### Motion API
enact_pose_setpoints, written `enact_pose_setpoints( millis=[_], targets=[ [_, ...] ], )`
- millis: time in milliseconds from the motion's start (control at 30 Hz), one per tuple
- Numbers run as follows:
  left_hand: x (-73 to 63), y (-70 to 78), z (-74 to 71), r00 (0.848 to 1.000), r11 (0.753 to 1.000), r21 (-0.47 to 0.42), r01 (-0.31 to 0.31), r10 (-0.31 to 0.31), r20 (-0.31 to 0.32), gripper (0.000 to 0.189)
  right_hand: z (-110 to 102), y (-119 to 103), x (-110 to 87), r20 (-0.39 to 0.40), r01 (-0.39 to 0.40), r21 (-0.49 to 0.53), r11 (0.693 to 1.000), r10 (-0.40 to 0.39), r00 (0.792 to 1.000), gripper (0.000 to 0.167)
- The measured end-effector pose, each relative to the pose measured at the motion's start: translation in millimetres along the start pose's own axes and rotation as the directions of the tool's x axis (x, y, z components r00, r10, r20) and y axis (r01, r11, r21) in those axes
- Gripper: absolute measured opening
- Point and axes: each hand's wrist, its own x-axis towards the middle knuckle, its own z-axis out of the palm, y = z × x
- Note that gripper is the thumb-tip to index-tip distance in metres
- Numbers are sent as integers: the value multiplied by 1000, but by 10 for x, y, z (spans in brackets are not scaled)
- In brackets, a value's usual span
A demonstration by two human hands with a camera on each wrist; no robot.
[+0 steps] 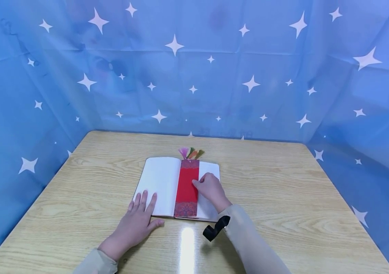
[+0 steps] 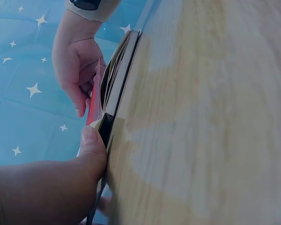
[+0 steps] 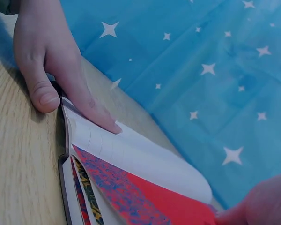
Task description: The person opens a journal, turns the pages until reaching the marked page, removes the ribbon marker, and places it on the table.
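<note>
An open notebook (image 1: 162,182) with blank white pages lies on the table. Along its middle, on the right page, lies a long red bookmark (image 1: 187,185) with patterned ends. Colourful tassels (image 1: 192,153) fan out past the book's far edge. My right hand (image 1: 211,190) pinches the bookmark's right edge between thumb and fingers; in the left wrist view the bookmark (image 2: 94,101) stands tilted off the pages. Fingers spread, my left hand (image 1: 136,222) rests on the near left corner of the left page, its thumb by the near edge. Patterned strips (image 3: 88,190) show between pages under the bookmark.
The wooden table (image 1: 283,190) extends around the notebook on all sides. A blue curtain (image 1: 198,68) with white stars hangs behind and at both sides. A black strap (image 1: 216,228) hangs from the right wrist above the table.
</note>
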Motion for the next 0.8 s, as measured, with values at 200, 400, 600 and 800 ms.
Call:
enact_pose_setpoints(
  millis=[200,400,600,800],
  targets=[
    [-22,19,-9,1000,1000,4,5,-5,-2,79,29,-11,13,12,-2,-1,1000,2,1000,29],
    [-18,30,-14,1000,1000,2,5,-5,1,79,30,12,36,15,-8,123,992,6,1000,23],
    [-9,11,-17,1000,1000,10,6,-6,16,82,-18,107,49,81,-90,437,895,61,995,20],
    [16,23,-6,1000,1000,20,18,-18,25,83,-105,167,31,135,-153,586,795,91,987,23]
  ],
)
